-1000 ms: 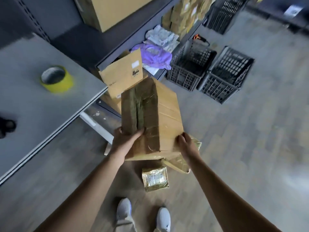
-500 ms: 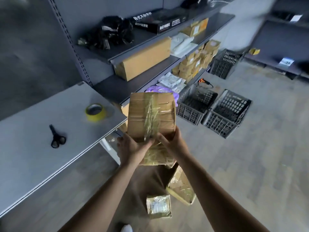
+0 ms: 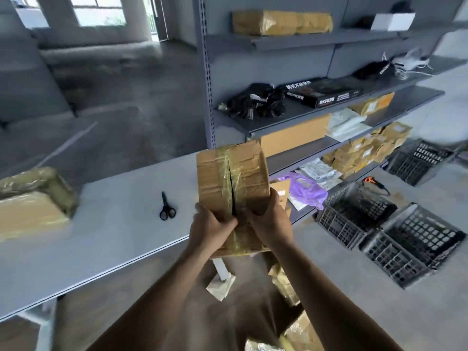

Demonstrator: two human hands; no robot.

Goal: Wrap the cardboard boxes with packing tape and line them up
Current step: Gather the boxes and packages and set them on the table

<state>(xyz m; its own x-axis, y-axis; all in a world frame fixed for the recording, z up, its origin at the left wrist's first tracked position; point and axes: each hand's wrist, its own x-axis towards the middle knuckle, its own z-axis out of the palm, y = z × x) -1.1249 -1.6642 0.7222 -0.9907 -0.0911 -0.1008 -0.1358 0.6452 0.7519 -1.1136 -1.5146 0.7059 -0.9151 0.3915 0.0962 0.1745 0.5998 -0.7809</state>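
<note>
Cardboard box (image 3: 243,168) held upright in both hands at the right end of the table (image 3: 114,236), off its surface.

Table: a second taped box (image 3: 33,203) lies at the far left edge. Held box: tape runs down its front, with a dark split along the seam. Left hand (image 3: 210,226) grips the lower left, thumb curled onto the front. Right hand (image 3: 268,221) grips the lower right, fingers wrapped round the side. Scissors (image 3: 167,209) lie mid-surface, just left of the hands.

Dim daylight from the windows (image 3: 98,11) upper left; edges smeared, wide-angle bent.
</note>
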